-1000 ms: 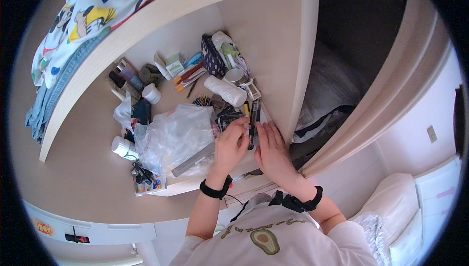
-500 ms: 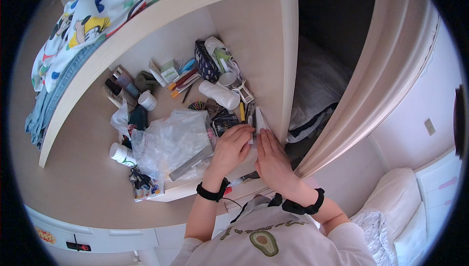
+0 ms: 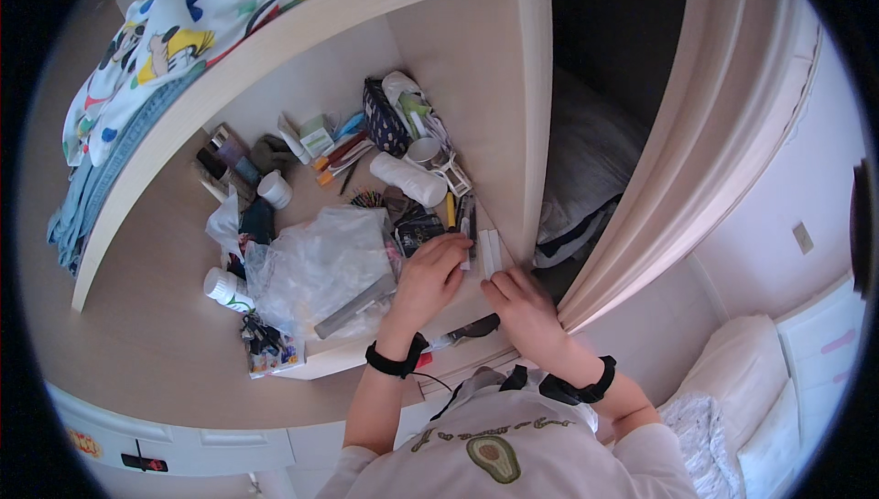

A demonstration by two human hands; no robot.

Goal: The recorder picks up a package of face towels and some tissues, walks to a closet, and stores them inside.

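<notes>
On the cabinet shelf, the bent fingers of my left hand (image 3: 434,268) close against a slim dark stick-like item (image 3: 468,215); part of it is hidden by the fingertips. Just to its right lies a narrow white strip-like piece (image 3: 491,250), lengthwise beside the divider. The curled fingers of my right hand (image 3: 524,311) are at its near end, thumb side down on the shelf. A yellow stick (image 3: 450,211) lies beyond my left hand. Beside that hand are a black packet (image 3: 418,232) and a clear plastic bag (image 3: 320,256).
A white roll (image 3: 408,178), a patterned dark pouch (image 3: 385,116) and a white jar (image 3: 275,189) stand farther back. A white bottle (image 3: 227,288) lies at the left. The upright divider (image 3: 534,105) and a curtain (image 3: 678,188) border the right; a dark-bladed item (image 3: 473,329) lies at the front edge.
My right hand has drawn back toward me, its flat fingers now curled, and the white strip-like piece shows upright along the divider rather than slanting. My left hand has barely moved.
</notes>
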